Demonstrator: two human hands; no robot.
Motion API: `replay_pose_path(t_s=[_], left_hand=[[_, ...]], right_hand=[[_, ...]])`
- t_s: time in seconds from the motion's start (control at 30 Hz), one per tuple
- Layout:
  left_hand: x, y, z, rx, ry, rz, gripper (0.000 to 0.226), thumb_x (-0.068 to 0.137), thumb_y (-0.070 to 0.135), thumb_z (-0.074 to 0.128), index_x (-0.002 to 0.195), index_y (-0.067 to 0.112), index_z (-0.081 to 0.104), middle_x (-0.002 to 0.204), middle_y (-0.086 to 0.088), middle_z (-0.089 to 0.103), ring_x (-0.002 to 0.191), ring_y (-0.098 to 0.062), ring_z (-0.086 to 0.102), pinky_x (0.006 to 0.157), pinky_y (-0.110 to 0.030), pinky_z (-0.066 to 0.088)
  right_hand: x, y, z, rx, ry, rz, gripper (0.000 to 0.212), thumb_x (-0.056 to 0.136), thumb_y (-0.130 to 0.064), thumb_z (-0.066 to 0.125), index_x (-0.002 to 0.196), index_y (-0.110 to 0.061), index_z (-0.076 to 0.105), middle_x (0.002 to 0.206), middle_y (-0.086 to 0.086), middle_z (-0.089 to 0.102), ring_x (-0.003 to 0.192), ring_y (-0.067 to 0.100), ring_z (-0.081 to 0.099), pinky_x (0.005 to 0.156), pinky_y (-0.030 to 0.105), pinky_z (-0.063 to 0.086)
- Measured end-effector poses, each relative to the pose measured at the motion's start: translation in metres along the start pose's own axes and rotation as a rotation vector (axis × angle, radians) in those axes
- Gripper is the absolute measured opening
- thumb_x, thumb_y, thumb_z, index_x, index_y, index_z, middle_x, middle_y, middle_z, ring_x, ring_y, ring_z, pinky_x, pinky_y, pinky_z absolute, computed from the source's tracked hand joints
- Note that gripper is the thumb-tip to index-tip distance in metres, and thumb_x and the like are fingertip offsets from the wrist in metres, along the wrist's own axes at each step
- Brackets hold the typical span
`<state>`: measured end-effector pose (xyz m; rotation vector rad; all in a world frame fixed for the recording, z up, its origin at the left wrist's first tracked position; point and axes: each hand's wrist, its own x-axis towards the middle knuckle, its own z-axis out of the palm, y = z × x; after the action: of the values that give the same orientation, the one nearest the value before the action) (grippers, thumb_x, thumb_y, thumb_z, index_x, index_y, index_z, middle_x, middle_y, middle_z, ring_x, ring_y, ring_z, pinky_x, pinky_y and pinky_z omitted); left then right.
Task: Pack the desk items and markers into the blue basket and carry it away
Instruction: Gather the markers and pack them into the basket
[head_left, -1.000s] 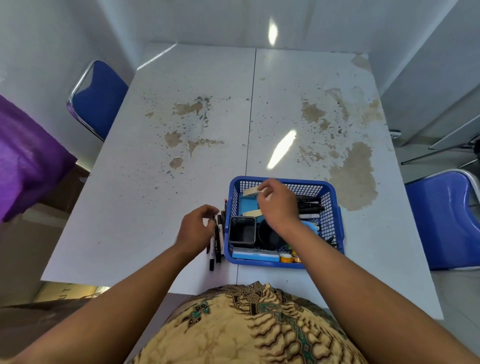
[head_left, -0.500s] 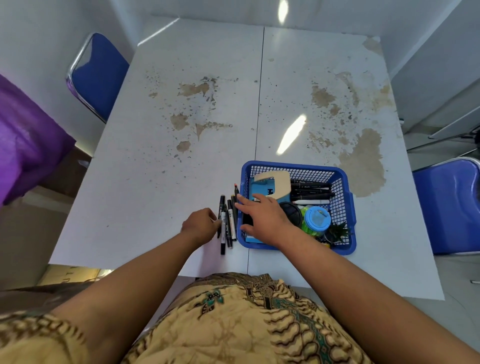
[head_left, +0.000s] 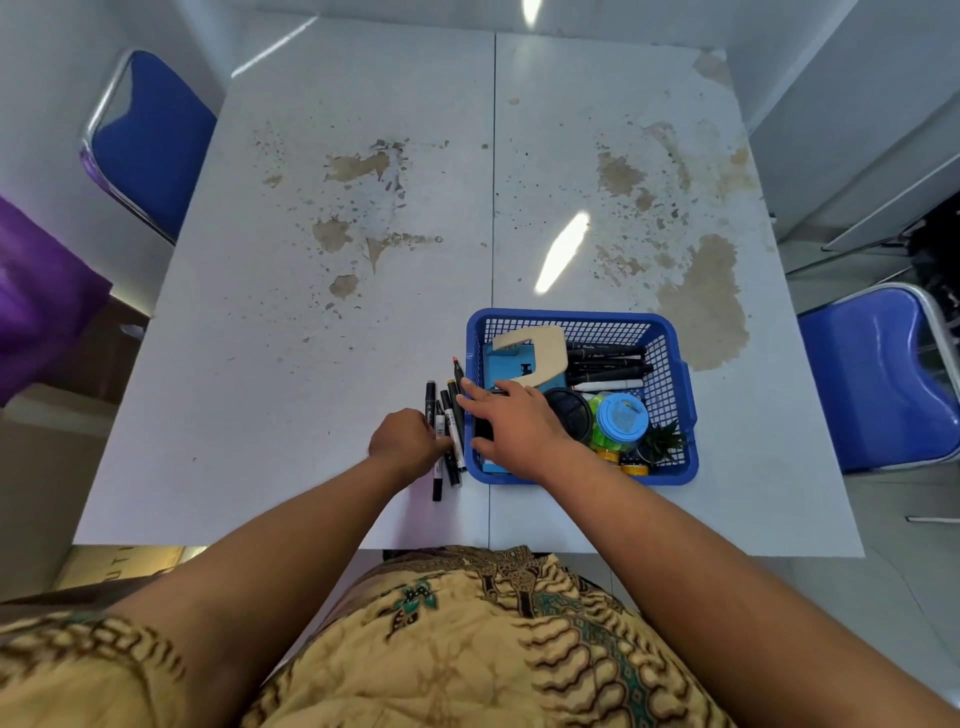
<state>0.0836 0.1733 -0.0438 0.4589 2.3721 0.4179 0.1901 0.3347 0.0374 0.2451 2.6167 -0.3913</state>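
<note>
The blue basket (head_left: 670, 364) stands on the white table near its front edge. Inside lie a beige wooden piece (head_left: 543, 353), a light-blue box (head_left: 501, 366), several black markers (head_left: 605, 364), a blue-lidded jar (head_left: 621, 415), a dark round lid (head_left: 569, 410) and a small green plant (head_left: 665, 441). Several loose markers (head_left: 447, 421) lie on the table just left of the basket. My left hand (head_left: 408, 441) is curled over these markers. My right hand (head_left: 511, 423) reaches over the basket's left wall with fingers spread, its fingertips at the loose markers.
The stained white table (head_left: 363, 312) has a seam down its middle. One blue chair (head_left: 156, 135) stands at the far left, another blue chair (head_left: 878, 379) at the right. A purple cloth (head_left: 36, 291) hangs at the left edge.
My right hand left the beige piece in the basket and moved left to the loose markers. My left hand stayed on the markers. The view shifted a little.
</note>
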Motion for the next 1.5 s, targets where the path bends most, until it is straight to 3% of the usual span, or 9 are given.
replay_pose_path(t_s=[0.27, 0.4, 0.57, 0.83, 1.07, 1.17, 1.27, 1.4, 1.5], left_hand=[[-0.015, 0.009, -0.035, -0.502, 0.156, -0.032, 0.022, 0.089, 0.038, 0.075, 0.082, 0.017, 0.076, 0.079, 0.001, 0.075, 0.074, -0.012, 0.068, 0.065, -0.026, 0.048], [-0.022, 0.037, -0.056, -0.659, 0.170, 0.082, 0.012, 0.089, 0.033, 0.076, 0.089, 0.021, 0.077, 0.082, -0.001, 0.077, 0.066, -0.004, 0.064, 0.062, -0.020, 0.051], [-0.027, 0.080, -0.065, -0.743, 0.160, 0.264, 0.010, 0.091, 0.031, 0.080, 0.097, 0.023, 0.077, 0.086, 0.003, 0.078, 0.078, -0.005, 0.072, 0.069, -0.014, 0.055], [-0.026, 0.087, -0.041, -0.281, 0.055, 0.337, 0.049, 0.097, 0.037, 0.073, 0.143, 0.031, 0.058, 0.138, 0.009, 0.058, 0.123, -0.008, 0.054, 0.068, -0.001, 0.044], [-0.022, 0.082, -0.036, -0.394, 0.023, 0.262, 0.048, 0.098, 0.034, 0.072, 0.144, 0.038, 0.056, 0.145, 0.002, 0.058, 0.120, -0.020, 0.062, 0.079, -0.026, 0.064], [-0.022, 0.082, -0.035, -0.345, 0.007, 0.265, 0.051, 0.099, 0.035, 0.072, 0.147, 0.038, 0.053, 0.147, 0.002, 0.056, 0.121, -0.025, 0.063, 0.082, -0.031, 0.065], [-0.024, 0.080, -0.033, -0.343, 0.003, 0.264, 0.052, 0.099, 0.036, 0.071, 0.147, 0.040, 0.053, 0.150, 0.003, 0.055, 0.121, -0.025, 0.064, 0.084, -0.035, 0.065], [-0.024, 0.078, -0.035, -0.377, -0.001, 0.265, 0.050, 0.099, 0.033, 0.071, 0.146, 0.040, 0.055, 0.152, 0.005, 0.053, 0.121, -0.024, 0.064, 0.087, -0.033, 0.064], [-0.022, 0.076, -0.037, -0.391, 0.019, 0.283, 0.047, 0.100, 0.030, 0.071, 0.144, 0.038, 0.058, 0.150, 0.004, 0.055, 0.125, -0.021, 0.061, 0.091, -0.031, 0.063]], right_hand=[[0.000, -0.008, -0.011, 0.142, 0.082, 0.065, 0.057, 0.103, -0.053, 0.059, 0.156, -0.036, 0.050, 0.164, -0.008, 0.043, 0.152, 0.027, 0.033, 0.124, 0.054, 0.026], [-0.001, -0.010, -0.016, 0.584, 0.253, 0.143, 0.040, 0.098, -0.045, 0.070, 0.136, -0.029, 0.071, 0.122, 0.001, 0.074, 0.113, 0.018, 0.068, 0.100, 0.041, 0.056], [-0.003, 0.007, -0.030, 0.809, 0.328, 0.206, 0.013, 0.097, -0.036, 0.073, 0.094, -0.025, 0.078, 0.082, -0.003, 0.075, 0.079, 0.016, 0.069, 0.073, 0.038, 0.057], [-0.006, 0.074, -0.043, 1.387, 0.585, 0.512, 0.035, 0.097, -0.012, 0.075, 0.127, -0.018, 0.059, 0.107, 0.001, 0.076, 0.085, 0.019, 0.079, 0.076, 0.043, 0.068], [-0.007, 0.132, -0.026, 1.866, 0.643, 0.965, 0.013, 0.103, -0.006, 0.055, 0.115, -0.002, 0.060, 0.106, 0.017, 0.074, 0.090, 0.029, 0.078, 0.072, 0.033, 0.065], [-0.001, 0.139, -0.028, 1.912, 0.565, 1.024, 0.027, 0.103, -0.006, 0.054, 0.130, 0.001, 0.057, 0.097, 0.013, 0.073, 0.094, 0.027, 0.079, 0.082, 0.036, 0.066], [0.006, 0.144, -0.030, 1.917, 0.514, 1.041, 0.038, 0.103, -0.001, 0.052, 0.140, 0.006, 0.052, 0.122, 0.021, 0.072, 0.114, 0.032, 0.074, 0.092, 0.039, 0.064], [0.007, 0.148, -0.033, 1.918, 0.525, 0.968, 0.048, 0.101, 0.005, 0.049, 0.148, 0.007, 0.043, 0.144, 0.028, 0.056, 0.122, 0.038, 0.067, 0.065, 0.029, 0.066], [0.008, 0.136, -0.036, 1.741, 0.523, 1.044, 0.046, 0.100, 0.001, 0.054, 0.146, 0.002, 0.051, 0.131, 0.023, 0.066, 0.103, 0.033, 0.075, 0.073, 0.034, 0.067]])
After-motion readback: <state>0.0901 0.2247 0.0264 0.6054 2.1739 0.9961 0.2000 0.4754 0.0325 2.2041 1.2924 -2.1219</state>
